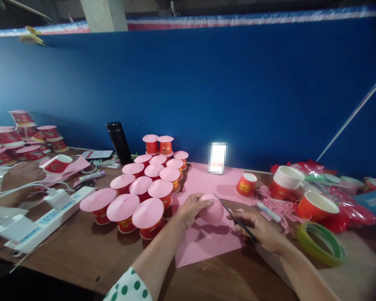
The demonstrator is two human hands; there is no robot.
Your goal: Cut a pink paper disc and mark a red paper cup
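Note:
My left hand [191, 210] pinches a round pink paper disc [213, 214] by its left side, thumb on top. In my right hand [263, 230] is a pair of dark scissors [248, 232], its blades pointing up and left at the disc's right edge. Whether the blades are parted, I cannot tell. Beneath both hands lies a pink paper sheet [192, 251], with small paper scraps near the scissors. Left of my left hand stand several red paper cups [126, 226] topped with pink discs [148, 213]. Another red cup [246, 185] stands upright beyond my right hand.
At right are stacked cups [286, 184], a tipped cup [316, 207], a tape roll [321, 244], a glue stick [268, 211] and pink shreds [280, 205]. A power strip [50, 219], black bottle [119, 143] and another person's hand [21, 179] are at left. A blue partition [188, 92] rises behind.

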